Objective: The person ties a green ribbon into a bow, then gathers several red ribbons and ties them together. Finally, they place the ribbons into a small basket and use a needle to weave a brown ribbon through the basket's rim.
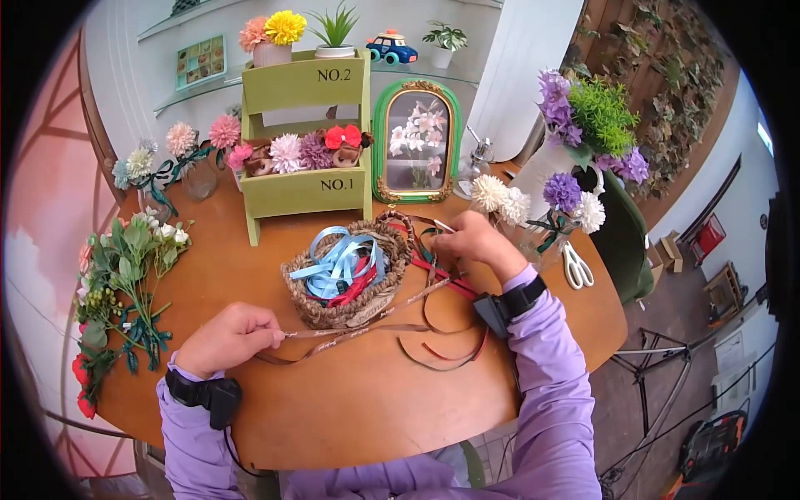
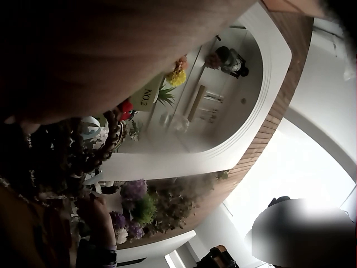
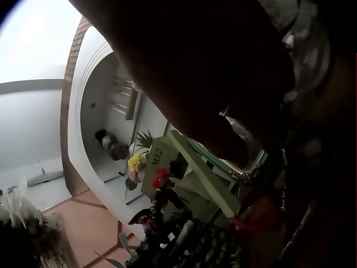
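A woven basket [image 1: 312, 312] holding light blue ribbon [image 1: 340, 265] and red ribbon stands mid-table. At its lower left, the left hand [image 1: 229, 340] pinches the end of a brown printed ribbon [image 1: 346, 333] between thumb and fingers. That ribbon runs rightward in front of the basket. Right of the basket, the right hand [image 1: 477, 243] has its fingers curled, with a thin white object [image 1: 445, 226] at the fingertips. Red and dark ribbons [image 1: 454, 283] lie below it. In the right wrist view the right hand [image 3: 206, 72] is dark, its grip unclear.
Artificial flowers [image 1: 133, 283] lie at the left. Behind the basket stand a green two-tier shelf [image 1: 307, 196] and a green-framed picture [image 1: 417, 142]. White scissors [image 1: 577, 267] and flower vases [image 1: 533, 237] are at the right, near a dark green chair [image 1: 621, 237].
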`<state>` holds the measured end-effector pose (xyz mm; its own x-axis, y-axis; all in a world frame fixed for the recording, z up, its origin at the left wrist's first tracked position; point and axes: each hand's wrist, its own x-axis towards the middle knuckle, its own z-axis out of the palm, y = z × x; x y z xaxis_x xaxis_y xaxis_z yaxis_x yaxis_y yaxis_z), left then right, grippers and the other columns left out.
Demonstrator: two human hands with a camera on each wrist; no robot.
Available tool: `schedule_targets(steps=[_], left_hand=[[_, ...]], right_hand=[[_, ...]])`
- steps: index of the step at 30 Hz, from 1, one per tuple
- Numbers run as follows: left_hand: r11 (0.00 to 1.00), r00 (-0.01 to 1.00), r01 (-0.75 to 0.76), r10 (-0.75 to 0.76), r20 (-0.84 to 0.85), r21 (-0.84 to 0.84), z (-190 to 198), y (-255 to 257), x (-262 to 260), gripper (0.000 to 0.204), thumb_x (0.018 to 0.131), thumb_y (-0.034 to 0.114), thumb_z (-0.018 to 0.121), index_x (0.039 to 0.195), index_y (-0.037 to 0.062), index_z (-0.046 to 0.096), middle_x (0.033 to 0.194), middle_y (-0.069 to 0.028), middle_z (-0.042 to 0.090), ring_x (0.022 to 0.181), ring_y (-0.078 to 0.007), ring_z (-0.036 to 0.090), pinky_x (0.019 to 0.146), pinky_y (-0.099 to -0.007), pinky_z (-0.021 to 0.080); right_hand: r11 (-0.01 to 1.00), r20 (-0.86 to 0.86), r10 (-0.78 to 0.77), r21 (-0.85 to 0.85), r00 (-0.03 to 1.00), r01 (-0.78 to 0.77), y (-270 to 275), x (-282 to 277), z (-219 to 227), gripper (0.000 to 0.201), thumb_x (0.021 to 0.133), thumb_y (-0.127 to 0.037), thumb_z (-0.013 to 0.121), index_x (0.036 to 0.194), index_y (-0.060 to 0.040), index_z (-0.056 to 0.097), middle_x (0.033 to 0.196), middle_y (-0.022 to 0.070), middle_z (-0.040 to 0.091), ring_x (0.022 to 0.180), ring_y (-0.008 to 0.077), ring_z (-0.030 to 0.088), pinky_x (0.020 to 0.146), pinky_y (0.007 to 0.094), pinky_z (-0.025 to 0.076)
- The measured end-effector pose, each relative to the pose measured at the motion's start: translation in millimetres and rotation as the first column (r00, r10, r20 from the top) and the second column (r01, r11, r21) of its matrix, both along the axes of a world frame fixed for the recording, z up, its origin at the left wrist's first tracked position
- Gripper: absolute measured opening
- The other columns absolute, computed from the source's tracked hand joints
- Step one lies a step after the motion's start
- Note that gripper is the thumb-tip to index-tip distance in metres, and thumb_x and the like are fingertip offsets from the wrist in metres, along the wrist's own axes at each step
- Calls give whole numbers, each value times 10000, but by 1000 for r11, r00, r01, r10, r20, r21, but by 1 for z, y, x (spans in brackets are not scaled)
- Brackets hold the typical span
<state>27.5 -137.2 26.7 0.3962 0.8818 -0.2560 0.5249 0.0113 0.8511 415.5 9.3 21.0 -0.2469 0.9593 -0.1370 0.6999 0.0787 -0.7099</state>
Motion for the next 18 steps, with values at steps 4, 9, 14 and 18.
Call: schedule_targets(steps=[4, 9, 14, 18], left_hand=[[1000, 1000, -5, 4, 11, 15, -1, 0, 0, 162, 912, 108, 588, 825, -15, 647, 708, 3, 621, 665, -62, 539, 613, -236, 446], [1000, 1000, 11, -11, -28, 15, -2, 1, -1, 117, 902, 61, 581, 863, -20, 656, 769, -10, 660, 708, -70, 582, 662, -229, 472], [1000, 1000, 6, -6, -1, 1, -6, 0, 3, 137, 904, 83, 585, 845, -19, 655, 743, -10, 646, 689, -71, 567, 643, -238, 467], [1000, 1000, 11, -11, -19, 11, -7, 2, 3, 161, 908, 108, 591, 836, -21, 655, 723, -11, 638, 670, -69, 554, 624, -243, 462]], right_hand=[[993, -61, -121, -18, 991, 120, 7, -6, -12, 221, 813, -159, 628, 760, 50, 674, 602, 89, 659, 521, 180, 635, 469, 318, 486], [981, -254, -150, 82, 956, 176, 20, 5, -7, 230, 820, -171, 621, 725, 33, 673, 620, 114, 661, 504, 165, 622, 444, 312, 479], [984, -29, -124, -130, 992, 119, 10, -7, -17, 270, 820, -218, 668, 711, 28, 694, 591, 114, 652, 470, 203, 617, 458, 340, 484], [979, -117, -175, 85, 978, 185, 23, -2, -35, 223, 813, -205, 667, 746, 5, 705, 619, 113, 659, 484, 193, 605, 457, 337, 475]])
